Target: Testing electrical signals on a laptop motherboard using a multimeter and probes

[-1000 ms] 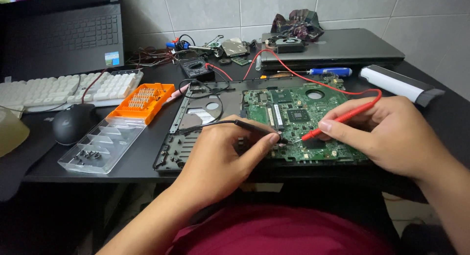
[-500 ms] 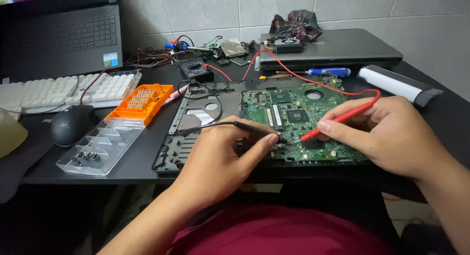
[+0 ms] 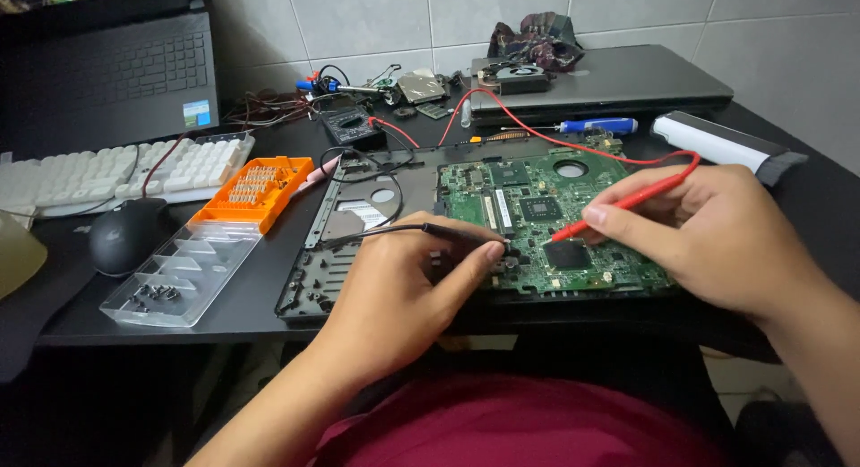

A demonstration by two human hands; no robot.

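Note:
A green circuit board (image 3: pixel 537 207) lies in an opened laptop base (image 3: pixel 349 225) at the desk's front edge. My left hand (image 3: pixel 403 292) pinches a black test probe (image 3: pixel 448 232), its tip resting on the board's lower left part. My right hand (image 3: pixel 708 238) grips a red test probe (image 3: pixel 627 203), whose tip touches the board near a black square chip (image 3: pixel 567 254). Red and black leads run back to a dark meter (image 3: pixel 348 125) behind the base.
An orange bit case (image 3: pixel 255 191) and a clear tray with screws (image 3: pixel 175 274) sit left of the base, beside a black mouse (image 3: pixel 125 234) and white keyboard (image 3: pixel 107 171). A closed grey laptop (image 3: pixel 609 86), blue screwdriver (image 3: pixel 596 125) and white cylinder (image 3: pixel 717 142) lie behind.

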